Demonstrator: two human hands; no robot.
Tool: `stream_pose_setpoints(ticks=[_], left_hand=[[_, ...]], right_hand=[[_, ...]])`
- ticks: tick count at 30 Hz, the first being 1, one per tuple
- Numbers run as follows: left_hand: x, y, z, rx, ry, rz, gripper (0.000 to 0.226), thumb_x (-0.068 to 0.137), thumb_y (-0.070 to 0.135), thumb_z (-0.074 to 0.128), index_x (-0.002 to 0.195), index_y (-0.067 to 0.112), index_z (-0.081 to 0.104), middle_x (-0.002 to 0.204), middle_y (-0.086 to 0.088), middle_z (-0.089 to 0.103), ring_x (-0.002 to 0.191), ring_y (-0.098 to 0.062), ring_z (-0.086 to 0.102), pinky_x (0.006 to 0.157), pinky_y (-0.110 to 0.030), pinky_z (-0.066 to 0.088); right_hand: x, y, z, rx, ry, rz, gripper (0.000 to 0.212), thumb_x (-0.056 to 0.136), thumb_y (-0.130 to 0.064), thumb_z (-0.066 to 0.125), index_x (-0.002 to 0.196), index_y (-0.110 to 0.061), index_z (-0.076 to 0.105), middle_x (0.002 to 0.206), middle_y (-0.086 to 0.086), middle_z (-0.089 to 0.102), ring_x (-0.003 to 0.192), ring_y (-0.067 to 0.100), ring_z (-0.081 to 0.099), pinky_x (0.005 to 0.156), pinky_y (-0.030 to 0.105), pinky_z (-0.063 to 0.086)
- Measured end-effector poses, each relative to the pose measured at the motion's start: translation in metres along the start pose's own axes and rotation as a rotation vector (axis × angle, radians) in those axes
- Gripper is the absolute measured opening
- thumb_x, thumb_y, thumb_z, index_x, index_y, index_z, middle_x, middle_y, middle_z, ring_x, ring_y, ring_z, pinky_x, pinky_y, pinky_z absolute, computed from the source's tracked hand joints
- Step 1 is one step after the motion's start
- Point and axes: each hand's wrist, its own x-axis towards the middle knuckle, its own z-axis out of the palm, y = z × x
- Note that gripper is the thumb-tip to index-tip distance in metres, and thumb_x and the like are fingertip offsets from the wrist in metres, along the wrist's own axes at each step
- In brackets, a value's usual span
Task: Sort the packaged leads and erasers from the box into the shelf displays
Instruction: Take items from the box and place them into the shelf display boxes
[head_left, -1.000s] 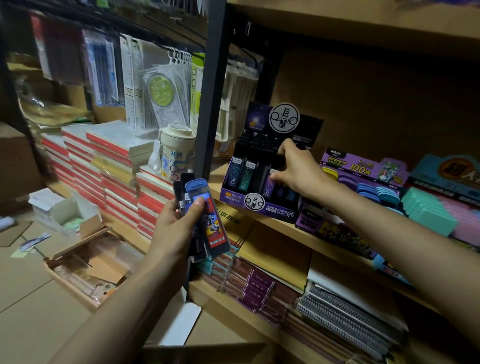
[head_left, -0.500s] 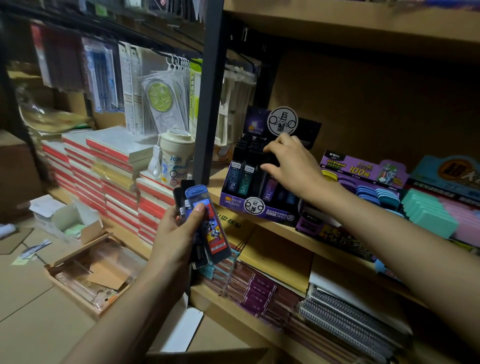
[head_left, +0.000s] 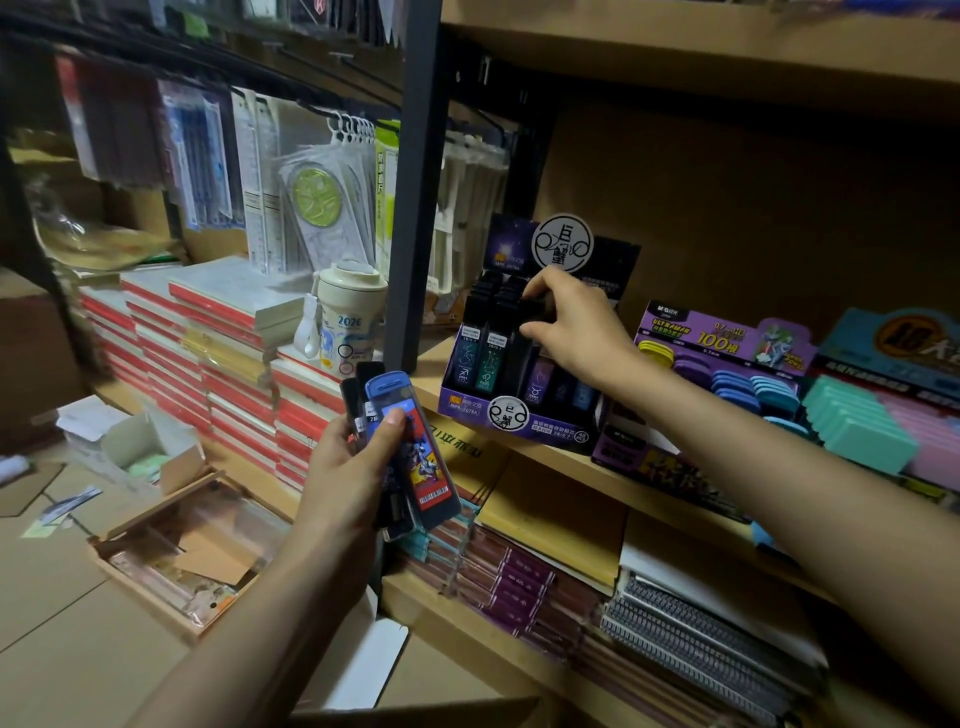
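Both hands (head_left: 343, 467) (head_left: 576, 332) pinch slim plastic lead cases (head_left: 418, 452).

Bare forearms (head_left: 779, 483) — slender, smooth — run to the bare left hand (head_left: 340, 470) and right hand (head_left: 579, 335).

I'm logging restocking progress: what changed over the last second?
The right hand slid left across the display's back rows and now appears to pinch a black lead case there. The left hand still holds the same packs; the display stayed put.
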Motion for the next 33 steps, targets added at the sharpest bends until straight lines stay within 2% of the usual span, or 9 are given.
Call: stream_pose_setpoints(ticks=[3,6,8,11,14,20,23,26,33], left_hand=[[0.001,0.000,0.000,-0.005,0.003,-0.005,0.032,0.093,0.023,0.052,0.123,0.012,0.050,0.093,-0.004,0.062,0.075,-0.015,0.063,0.047,-0.025,0.053],[0.001,0.000,-0.001,-0.013,0.006,-0.006,0.031,0.093,0.023,0.052,0.122,0.014,0.050,0.094,-0.003,0.062,0.073,-0.013,0.063,0.047,-0.025,0.052],[0.001,-0.001,-0.001,-0.021,0.003,-0.006,0.032,0.093,0.023,0.053,0.123,0.015,0.049,0.094,-0.002,0.061,0.075,-0.014,0.062,0.052,-0.029,0.051],[0.001,-0.002,0.000,-0.012,0.000,-0.005,0.035,0.092,0.024,0.053,0.125,0.014,0.049,0.095,-0.003,0.062,0.078,-0.016,0.062,0.056,-0.031,0.050],[0.001,-0.002,0.000,-0.022,0.002,-0.007,0.031,0.092,0.023,0.053,0.122,0.014,0.051,0.096,-0.006,0.063,0.076,-0.016,0.063,0.047,-0.027,0.054],[0.003,-0.003,0.000,-0.018,0.007,-0.001,0.034,0.093,0.024,0.053,0.125,0.013,0.050,0.095,-0.004,0.063,0.076,-0.015,0.063,0.053,-0.028,0.051],[0.004,-0.003,0.000,-0.014,0.010,-0.002,0.033,0.093,0.025,0.053,0.124,0.014,0.049,0.095,-0.003,0.063,0.077,-0.015,0.063,0.051,-0.027,0.052],[0.004,-0.003,0.000,-0.002,0.018,0.001,0.030,0.093,0.025,0.053,0.121,0.016,0.049,0.093,-0.002,0.062,0.075,-0.013,0.063,0.048,-0.024,0.051],[0.004,-0.003,0.001,-0.006,0.026,0.000,0.025,0.093,0.025,0.053,0.118,0.019,0.050,0.094,-0.001,0.061,0.076,-0.013,0.062,0.051,-0.026,0.049]], right_hand=[[0.002,-0.001,-0.011,0.055,0.045,-0.016,0.028,0.087,-0.016,0.063,0.112,-0.016,0.051,0.092,-0.002,0.055,0.078,0.009,0.052,0.062,0.021,0.037],[0.004,0.001,-0.020,0.039,0.074,-0.094,0.030,0.089,-0.019,0.058,0.117,-0.016,0.047,0.110,0.010,0.059,0.102,0.023,0.054,0.078,0.033,0.039],[0.003,0.004,-0.023,-0.009,0.064,-0.148,0.029,0.090,-0.020,0.054,0.118,-0.018,0.047,0.117,0.010,0.058,0.110,0.023,0.049,0.080,0.033,0.037],[0.000,0.008,-0.019,-0.085,0.032,-0.187,0.024,0.091,-0.021,0.055,0.114,-0.014,0.051,0.106,0.010,0.059,0.099,0.021,0.047,0.079,0.034,0.040],[0.003,0.008,-0.020,-0.073,0.012,-0.185,0.027,0.090,-0.026,0.060,0.113,-0.014,0.055,0.105,0.000,0.057,0.097,0.015,0.047,0.078,0.026,0.034],[0.020,0.002,-0.038,-0.178,-0.166,-0.245,0.032,0.087,-0.025,0.064,0.117,-0.018,0.057,0.099,-0.005,0.056,0.087,0.010,0.050,0.068,0.017,0.033],[0.026,0.000,-0.043,-0.237,-0.235,-0.288,0.031,0.084,-0.031,0.068,0.111,-0.017,0.061,0.082,-0.012,0.053,0.072,0.002,0.049,0.060,0.012,0.034],[0.031,0.001,-0.042,-0.291,-0.259,-0.280,0.031,0.080,-0.036,0.071,0.102,-0.016,0.063,0.072,-0.013,0.049,0.065,0.000,0.045,0.055,0.016,0.032],[0.033,0.002,-0.032,-0.181,-0.209,-0.191,0.021,0.079,-0.034,0.073,0.086,-0.015,0.065,0.084,-0.002,0.060,0.080,0.011,0.054,0.064,0.022,0.037]])
